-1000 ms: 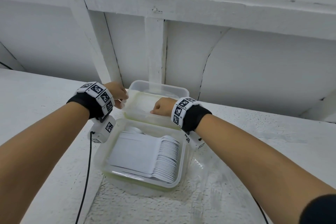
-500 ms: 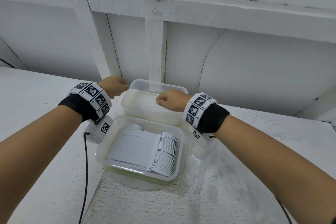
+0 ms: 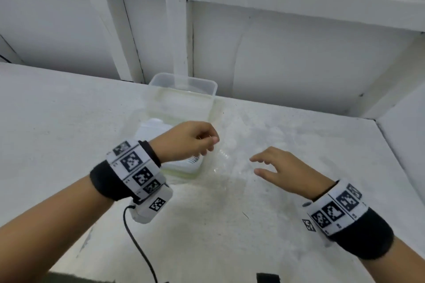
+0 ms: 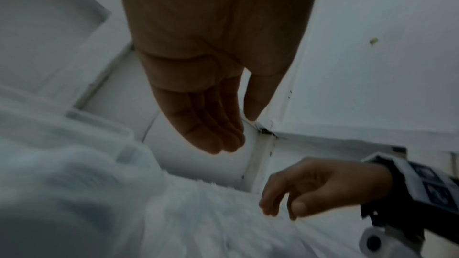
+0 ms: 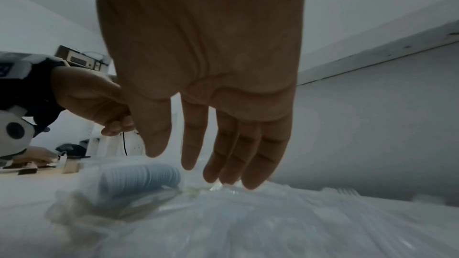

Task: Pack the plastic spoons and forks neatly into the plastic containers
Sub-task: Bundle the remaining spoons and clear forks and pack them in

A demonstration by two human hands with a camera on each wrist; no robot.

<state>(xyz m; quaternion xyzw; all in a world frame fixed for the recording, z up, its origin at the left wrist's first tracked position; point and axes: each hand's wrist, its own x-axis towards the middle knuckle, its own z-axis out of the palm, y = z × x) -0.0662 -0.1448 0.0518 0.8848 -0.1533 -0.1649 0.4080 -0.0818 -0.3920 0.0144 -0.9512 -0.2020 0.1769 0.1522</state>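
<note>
A clear plastic container [image 3: 184,173] holds a neat row of white spoons [image 3: 192,160], also seen as a stack [image 5: 139,178] in the right wrist view. Behind it stands an empty clear container [image 3: 184,85]. My left hand [image 3: 207,145] hovers over the spoon container's right side, fingers loosely curled around nothing; its palm [image 4: 211,66] is bare. A crumpled clear bag [image 3: 227,163] lies right of the container, with white forks [image 5: 342,191] inside. My right hand [image 3: 259,164] hangs just above the bag, its fingers [image 5: 248,154] straight and spread, gripping nothing.
Everything sits on a rough white table [image 3: 69,122] against a white panelled wall [image 3: 299,53], with a side wall [image 3: 404,122] on the right. A black cable [image 3: 138,243] trails from my left wrist. Far-off clutter [image 5: 44,160] shows at the left in the right wrist view.
Both hands have let go of the back container and pulled toward me and to the right. The right hand now spreads over the bag, and the view has tilted down.
</note>
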